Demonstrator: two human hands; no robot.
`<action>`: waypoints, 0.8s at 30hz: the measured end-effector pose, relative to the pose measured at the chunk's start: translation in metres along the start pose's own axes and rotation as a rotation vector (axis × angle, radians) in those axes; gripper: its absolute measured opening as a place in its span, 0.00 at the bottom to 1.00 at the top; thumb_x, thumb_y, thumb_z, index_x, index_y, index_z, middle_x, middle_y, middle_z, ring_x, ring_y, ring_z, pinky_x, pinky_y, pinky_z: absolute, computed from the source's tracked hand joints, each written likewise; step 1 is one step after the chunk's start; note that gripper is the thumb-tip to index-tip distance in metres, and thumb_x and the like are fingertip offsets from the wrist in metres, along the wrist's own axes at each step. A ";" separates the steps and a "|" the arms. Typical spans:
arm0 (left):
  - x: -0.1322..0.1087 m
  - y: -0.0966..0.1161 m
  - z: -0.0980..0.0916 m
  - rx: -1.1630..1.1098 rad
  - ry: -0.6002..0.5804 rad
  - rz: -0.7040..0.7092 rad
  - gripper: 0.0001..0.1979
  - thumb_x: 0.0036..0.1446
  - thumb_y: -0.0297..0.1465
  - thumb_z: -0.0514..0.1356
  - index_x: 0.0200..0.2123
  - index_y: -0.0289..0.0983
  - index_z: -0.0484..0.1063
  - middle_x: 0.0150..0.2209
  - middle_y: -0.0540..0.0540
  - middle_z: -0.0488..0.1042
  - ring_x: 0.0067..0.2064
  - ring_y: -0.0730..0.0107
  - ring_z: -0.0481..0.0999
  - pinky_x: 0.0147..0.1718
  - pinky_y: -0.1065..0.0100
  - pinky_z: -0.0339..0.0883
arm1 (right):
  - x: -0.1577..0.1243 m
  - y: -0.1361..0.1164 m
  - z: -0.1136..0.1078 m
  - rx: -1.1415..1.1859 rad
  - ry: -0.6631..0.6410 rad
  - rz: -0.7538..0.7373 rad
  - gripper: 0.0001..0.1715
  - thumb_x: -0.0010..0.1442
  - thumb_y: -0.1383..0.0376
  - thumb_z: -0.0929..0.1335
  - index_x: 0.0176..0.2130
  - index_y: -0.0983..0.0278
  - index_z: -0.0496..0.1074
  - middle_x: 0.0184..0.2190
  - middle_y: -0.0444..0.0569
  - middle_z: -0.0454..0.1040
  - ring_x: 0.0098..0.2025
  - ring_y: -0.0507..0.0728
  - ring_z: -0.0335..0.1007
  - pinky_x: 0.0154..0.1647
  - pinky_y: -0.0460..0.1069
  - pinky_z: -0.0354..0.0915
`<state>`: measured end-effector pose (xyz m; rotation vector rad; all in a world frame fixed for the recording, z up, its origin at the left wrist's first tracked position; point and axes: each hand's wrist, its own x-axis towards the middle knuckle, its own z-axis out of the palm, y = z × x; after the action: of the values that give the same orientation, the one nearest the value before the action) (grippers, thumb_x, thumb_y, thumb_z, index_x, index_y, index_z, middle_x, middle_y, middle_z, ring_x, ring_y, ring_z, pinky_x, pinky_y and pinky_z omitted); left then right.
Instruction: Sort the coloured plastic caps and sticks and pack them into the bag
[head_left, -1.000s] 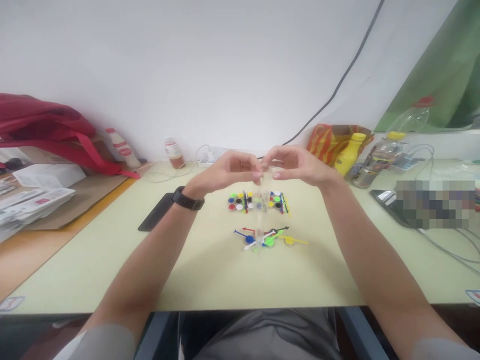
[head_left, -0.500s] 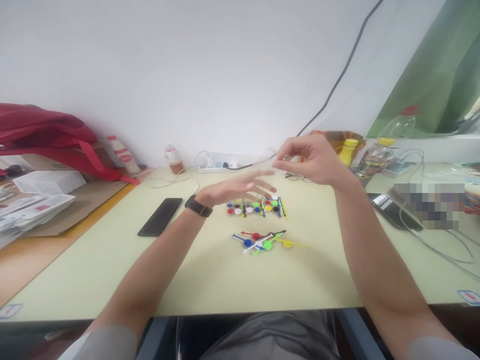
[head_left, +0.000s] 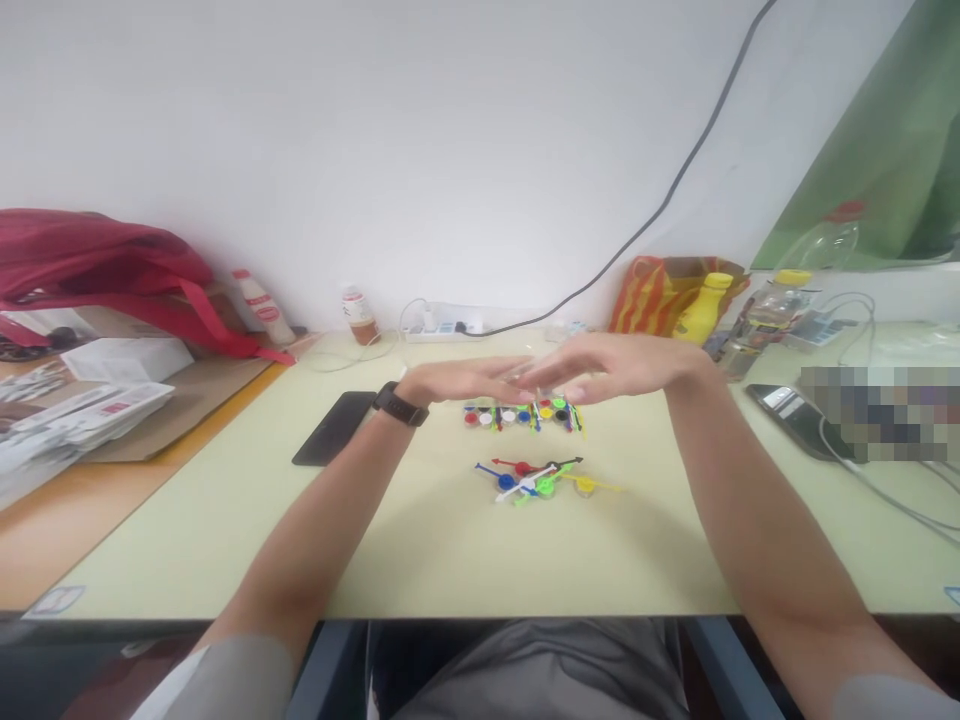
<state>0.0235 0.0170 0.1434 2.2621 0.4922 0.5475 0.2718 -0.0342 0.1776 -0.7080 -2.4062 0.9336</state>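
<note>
My left hand, with a black watch at the wrist, is stretched out flat above the table, fingers pointing right. My right hand is also flat and extended, its fingertips meeting the left hand's over a block of small coloured caps and sticks. Something small and clear seems to lie between the fingertips; I cannot make it out. Nearer to me lies a loose cluster of coloured discs and arrow sticks on the pale green table.
A black phone lies left of my hands. Red bag, papers and boxes fill the left side. A power strip, small bottles, a striped bag, yellow bottle and clear bottles line the back. Cables and another phone sit at right.
Both hands held a clear item up together a second ago. They parted, the right rising, and now both have come down flat with fingertips meeting over the block of caps.
</note>
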 end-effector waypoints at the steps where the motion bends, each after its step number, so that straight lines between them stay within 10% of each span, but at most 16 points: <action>1: 0.001 0.002 0.000 -0.045 -0.106 -0.036 0.18 0.54 0.46 0.71 0.45 0.44 0.79 0.47 0.43 0.82 0.50 0.53 0.81 0.45 0.59 0.75 | 0.001 0.000 0.001 -0.018 -0.079 0.005 0.25 0.58 0.49 0.76 0.51 0.55 0.83 0.50 0.46 0.82 0.48 0.62 0.79 0.46 0.51 0.74; 6: 0.004 0.012 -0.001 -0.180 -0.338 -0.093 0.27 0.63 0.45 0.65 0.61 0.41 0.71 0.60 0.39 0.75 0.61 0.49 0.74 0.58 0.54 0.69 | 0.005 0.003 0.000 -0.089 -0.296 -0.042 0.38 0.64 0.48 0.72 0.68 0.59 0.69 0.66 0.51 0.69 0.64 0.65 0.68 0.61 0.53 0.67; 17: 0.004 0.016 0.002 -0.139 -0.329 -0.034 0.32 0.65 0.45 0.63 0.69 0.45 0.63 0.68 0.40 0.67 0.68 0.46 0.66 0.62 0.51 0.65 | 0.006 -0.002 0.001 -0.126 -0.337 -0.044 0.46 0.62 0.47 0.73 0.72 0.58 0.61 0.73 0.52 0.57 0.70 0.67 0.60 0.68 0.56 0.61; 20: 0.000 0.030 -0.014 -0.043 -0.175 -0.006 0.35 0.64 0.48 0.64 0.70 0.47 0.60 0.68 0.40 0.66 0.68 0.45 0.65 0.61 0.49 0.66 | -0.002 -0.005 -0.006 -0.159 -0.288 0.019 0.45 0.62 0.49 0.74 0.72 0.55 0.61 0.71 0.49 0.63 0.71 0.66 0.60 0.70 0.56 0.60; 24: -0.014 0.083 -0.049 -0.002 0.306 0.179 0.33 0.68 0.56 0.53 0.66 0.42 0.66 0.66 0.43 0.68 0.68 0.44 0.66 0.64 0.45 0.61 | -0.016 -0.002 -0.020 -0.158 -0.252 0.097 0.44 0.62 0.50 0.74 0.71 0.53 0.62 0.68 0.47 0.68 0.70 0.65 0.63 0.70 0.56 0.61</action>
<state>0.0016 -0.0154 0.2326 2.2432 0.4390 0.9940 0.2949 -0.0352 0.1885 -0.8127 -2.7119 0.9269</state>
